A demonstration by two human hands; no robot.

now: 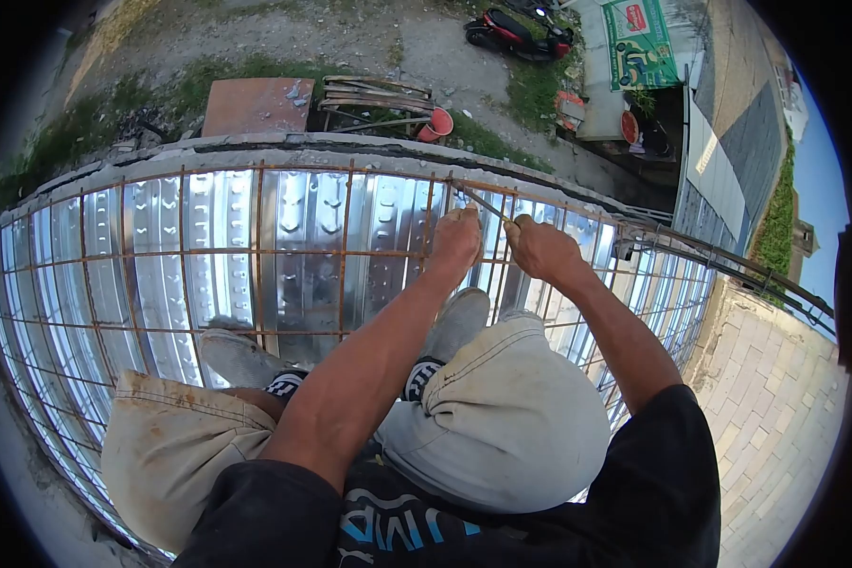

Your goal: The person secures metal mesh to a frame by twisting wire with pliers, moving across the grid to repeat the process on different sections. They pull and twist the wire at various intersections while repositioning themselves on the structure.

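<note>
My right hand point(545, 250) is wrapped round the handle end of a thin metal rod tool point(488, 205), which looks like a rebar tying hook. Its shaft slants up and left to a crossing of rusty rebar point(452, 180) near the slab's far edge. Just below that crossing, my left hand point(457, 242) is closed beside a bar; whatever its fingers hold is too small to make out. The rebar grid point(345, 253) runs over shiny corrugated metal decking point(303, 213). My shoes point(459, 327) rest among the bars.
A concrete edge point(284, 156) borders the decking, with lower ground beyond. Down there are a brown board point(256, 106), a wooden rack point(374, 99), a red bucket point(437, 124) and a parked motorcycle point(521, 36). A block wall point(772, 402) stands at the right.
</note>
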